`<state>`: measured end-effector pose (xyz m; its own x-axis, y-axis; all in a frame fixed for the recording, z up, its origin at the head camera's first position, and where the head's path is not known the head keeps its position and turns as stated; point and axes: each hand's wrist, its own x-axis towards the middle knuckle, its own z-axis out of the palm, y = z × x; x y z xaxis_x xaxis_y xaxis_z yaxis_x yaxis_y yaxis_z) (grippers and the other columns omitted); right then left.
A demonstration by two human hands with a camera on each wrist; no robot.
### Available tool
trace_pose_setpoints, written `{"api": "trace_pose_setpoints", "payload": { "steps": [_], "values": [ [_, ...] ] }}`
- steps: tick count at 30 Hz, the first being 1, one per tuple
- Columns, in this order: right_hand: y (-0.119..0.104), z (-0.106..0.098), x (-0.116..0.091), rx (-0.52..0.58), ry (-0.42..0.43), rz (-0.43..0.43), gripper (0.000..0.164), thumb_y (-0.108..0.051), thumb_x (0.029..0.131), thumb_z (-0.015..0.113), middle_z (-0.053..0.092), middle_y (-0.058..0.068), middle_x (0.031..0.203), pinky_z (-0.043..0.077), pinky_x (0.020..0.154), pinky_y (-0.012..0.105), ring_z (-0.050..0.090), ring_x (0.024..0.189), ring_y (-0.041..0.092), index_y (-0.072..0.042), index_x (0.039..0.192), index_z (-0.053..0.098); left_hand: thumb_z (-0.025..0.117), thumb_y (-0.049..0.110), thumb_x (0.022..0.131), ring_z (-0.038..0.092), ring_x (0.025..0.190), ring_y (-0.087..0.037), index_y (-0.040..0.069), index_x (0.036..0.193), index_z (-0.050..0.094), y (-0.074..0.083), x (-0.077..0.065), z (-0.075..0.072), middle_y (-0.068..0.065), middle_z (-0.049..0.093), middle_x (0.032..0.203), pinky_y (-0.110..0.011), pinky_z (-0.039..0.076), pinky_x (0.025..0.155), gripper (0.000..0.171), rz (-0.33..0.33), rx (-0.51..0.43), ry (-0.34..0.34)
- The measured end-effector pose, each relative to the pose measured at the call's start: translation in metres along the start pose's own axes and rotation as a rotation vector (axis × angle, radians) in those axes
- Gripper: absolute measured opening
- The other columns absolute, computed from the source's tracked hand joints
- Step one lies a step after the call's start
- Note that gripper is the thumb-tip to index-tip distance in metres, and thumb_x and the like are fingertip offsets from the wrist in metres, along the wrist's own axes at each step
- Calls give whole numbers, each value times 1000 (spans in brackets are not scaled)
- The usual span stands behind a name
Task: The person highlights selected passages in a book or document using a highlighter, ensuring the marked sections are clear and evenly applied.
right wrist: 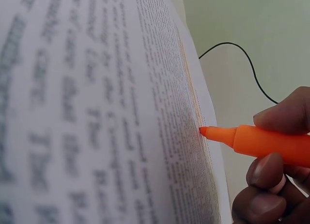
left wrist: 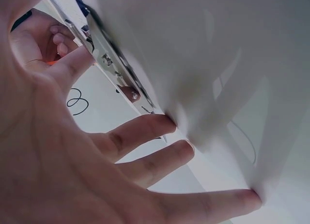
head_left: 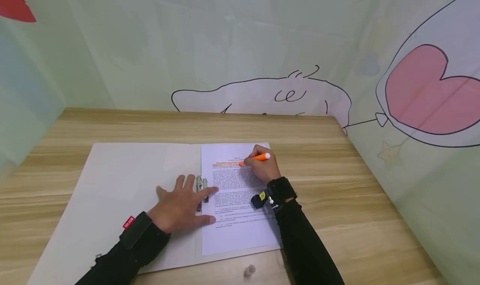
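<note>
An orange highlighter (head_left: 261,156) is pinched between thumb and fingers of my right hand (head_left: 264,165). Its tip (right wrist: 203,131) touches the printed sheet (head_left: 240,237), where orange marking runs along lines near the top of the text. The sheet lies on the right side of an opened white folder (head_left: 123,181). With fingers spread, my left hand (head_left: 178,208) rests across the folder's inner cover and the sheet's left edge. Under one of its fingers is the metal clip (head_left: 199,185) at the fold; the left wrist view shows the clip (left wrist: 109,59) close beside the fingers.
A small pale cap-like piece (head_left: 249,270) stands on the wooden table (head_left: 337,218) just in front of the folder. Behind and to the right, the table meets a printed cloth wall (head_left: 225,47) with a pink heart balloon drawing (head_left: 431,93).
</note>
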<state>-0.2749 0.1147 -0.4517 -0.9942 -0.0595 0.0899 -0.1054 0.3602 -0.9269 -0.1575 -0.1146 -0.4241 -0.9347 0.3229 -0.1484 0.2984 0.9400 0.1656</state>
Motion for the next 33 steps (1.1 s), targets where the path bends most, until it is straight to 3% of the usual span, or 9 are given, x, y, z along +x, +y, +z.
{"api": "trace_pose_setpoints", "payload": {
  "steps": [33],
  "values": [
    [2, -6, 2, -48, 15, 2, 26, -1, 78, 71, 43, -1, 59, 27, 49, 26, 43, 56, 16, -11, 64, 52, 76, 67, 71, 44, 119, -45, 35, 140, 56, 0, 1, 2, -24, 48, 129, -92, 31, 78, 79, 4, -6, 11]
  ]
}}
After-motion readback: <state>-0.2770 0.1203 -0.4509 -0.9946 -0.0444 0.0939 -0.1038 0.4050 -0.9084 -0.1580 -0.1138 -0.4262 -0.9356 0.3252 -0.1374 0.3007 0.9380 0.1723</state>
